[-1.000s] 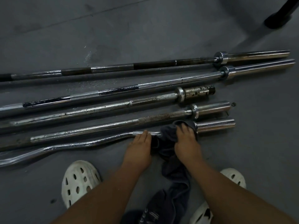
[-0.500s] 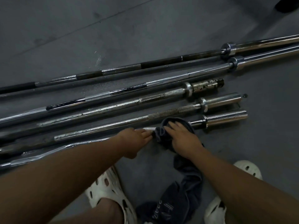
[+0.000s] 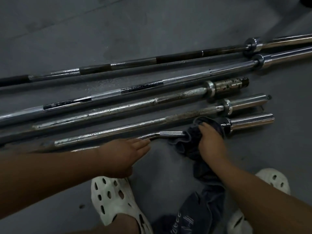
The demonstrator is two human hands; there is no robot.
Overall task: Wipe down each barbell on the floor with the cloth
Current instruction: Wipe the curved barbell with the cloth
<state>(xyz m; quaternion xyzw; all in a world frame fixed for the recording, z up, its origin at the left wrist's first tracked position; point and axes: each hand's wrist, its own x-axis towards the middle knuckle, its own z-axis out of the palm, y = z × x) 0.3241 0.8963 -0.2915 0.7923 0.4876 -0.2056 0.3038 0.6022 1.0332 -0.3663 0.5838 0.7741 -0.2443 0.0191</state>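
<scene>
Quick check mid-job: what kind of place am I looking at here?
Probably a gym or weight room: five barbells lie in a row on a dark matte floor, the nearest a curl bar with a cloth round it.

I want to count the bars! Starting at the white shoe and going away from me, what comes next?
white shoe → curved bar, right hand gripping the cloth on it → bar with brown grip → speckled bar with rusty end → chrome bar with black patches → dark-banded bar

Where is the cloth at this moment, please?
In the head view, lower right, the dark cloth is bunched round the nearest barbell beside its collar, under the right hand, its tail trailing between the white shoes.
</scene>
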